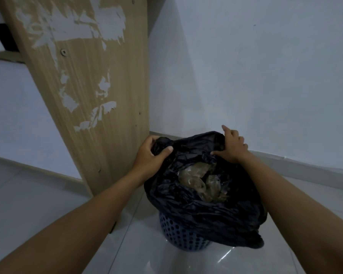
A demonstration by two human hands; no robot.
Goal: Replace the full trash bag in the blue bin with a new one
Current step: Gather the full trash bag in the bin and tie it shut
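1. The black trash bag [196, 210] is sitting in the blue bin [178, 237], with its loose top bulging up and spilling over the rim; the bin's perforated wall is showing only at the bag's 7 o'clock side
2. The left hand [151, 153] is gripping the bag's top edge at about 10 o'clock of its mouth, fingers curling over a bunched fold and thumb pressing on the near side
3. The right hand [233, 148] is holding the edge at about 1 o'clock, thumb and curled fingers pinching the plastic, forefinger sticking out straight toward 11 o'clock
4. Crumpled clear plastic [198, 178] is lying in the open mouth, between the two hands and nearer the camera
5. The bin is standing on glossy pale floor tiles [48, 194]; a wooden panel [99, 80] with peeled patches is rising near it at 10 o'clock, and a white wall [265, 76] is running behind from 12 to 3 o'clock
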